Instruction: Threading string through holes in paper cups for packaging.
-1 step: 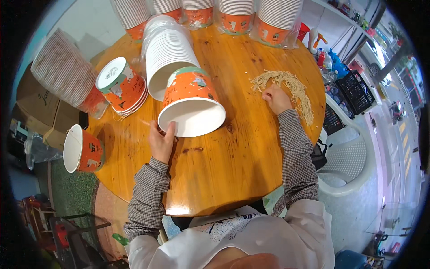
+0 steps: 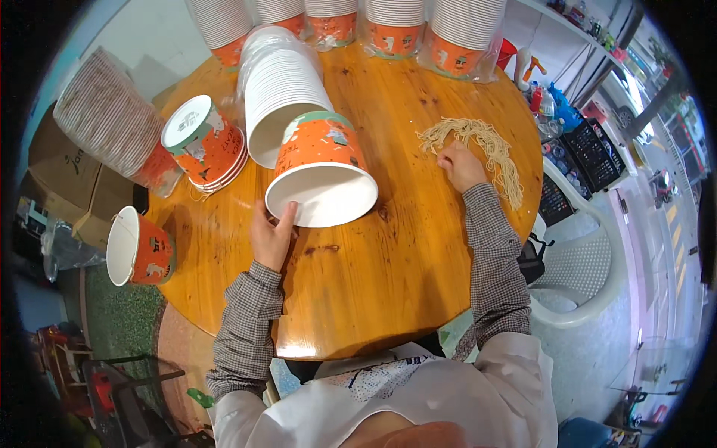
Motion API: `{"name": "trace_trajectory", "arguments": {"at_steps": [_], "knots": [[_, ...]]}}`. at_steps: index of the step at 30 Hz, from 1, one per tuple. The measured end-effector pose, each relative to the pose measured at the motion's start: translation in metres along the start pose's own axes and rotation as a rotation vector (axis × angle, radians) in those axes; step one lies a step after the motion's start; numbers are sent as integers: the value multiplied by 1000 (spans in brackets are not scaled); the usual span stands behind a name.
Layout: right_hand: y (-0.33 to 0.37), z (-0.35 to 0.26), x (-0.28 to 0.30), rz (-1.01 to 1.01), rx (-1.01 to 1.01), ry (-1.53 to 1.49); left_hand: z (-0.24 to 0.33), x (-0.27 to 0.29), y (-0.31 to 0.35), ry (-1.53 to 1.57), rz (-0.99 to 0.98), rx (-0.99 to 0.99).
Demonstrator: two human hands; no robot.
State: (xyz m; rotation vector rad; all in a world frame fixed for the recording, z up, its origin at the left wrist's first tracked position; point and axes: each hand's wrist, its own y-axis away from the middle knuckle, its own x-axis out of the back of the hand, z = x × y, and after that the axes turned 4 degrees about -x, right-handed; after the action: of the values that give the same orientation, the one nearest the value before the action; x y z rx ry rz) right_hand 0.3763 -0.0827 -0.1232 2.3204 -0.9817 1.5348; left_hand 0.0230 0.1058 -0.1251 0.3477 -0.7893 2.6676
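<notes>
My left hand [image 2: 272, 236] grips the rim of an orange paper bucket [image 2: 320, 153], its thumb inside the white opening. The bucket lies tilted on its side, mouth toward me and green-edged base away. At the right of the table my right hand [image 2: 460, 166] is closed, its fingertips pinched at the inner edge of a heap of thin beige cords [image 2: 499, 149]. Just behind the held bucket lies a long nested stack of white-rimmed paper buckets [image 2: 287, 86], partly wrapped in clear plastic.
Left of the stack, a few nested buckets [image 2: 205, 145] stand upside down. A single bucket with a cord handle [image 2: 149, 250] lies at the left table edge. Bagged bucket stacks [image 2: 393, 33] line the far edge of the wooden table [image 2: 388, 299]. A white plastic chair [image 2: 579, 261] stands right.
The held bucket has shifted very slightly to the right with my left hand. My right hand stays at the cords.
</notes>
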Motion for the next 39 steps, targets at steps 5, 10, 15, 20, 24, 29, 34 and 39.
{"name": "trace_trajectory", "arguments": {"at_steps": [5, 10, 15, 20, 24, 29, 34, 39], "knots": [[21, -24, 12, -8, 187, -153, 10, 4, 20, 32, -315, 351], [48, -58, 15, -279, 228, -707, 35, -26, 68, 206, -346, 199], [59, -71, 14, -458, 182, -843, 76, -88, 80, 587, -514, 324], [54, -60, -5, -355, 106, -800, 105, -119, 73, 421, -589, 120], [37, -36, -40, -197, 201, -754, 156, -133, 47, 308, -533, -438], [33, -17, -43, -240, 98, -577, 223, -212, 48, 343, -555, -1032], [35, 17, -68, -383, 49, -755, 270, -237, 71, -192, -946, -1364], [50, 35, -3, -358, -74, -901, 271, -249, 90, -226, -864, -1378]]}}
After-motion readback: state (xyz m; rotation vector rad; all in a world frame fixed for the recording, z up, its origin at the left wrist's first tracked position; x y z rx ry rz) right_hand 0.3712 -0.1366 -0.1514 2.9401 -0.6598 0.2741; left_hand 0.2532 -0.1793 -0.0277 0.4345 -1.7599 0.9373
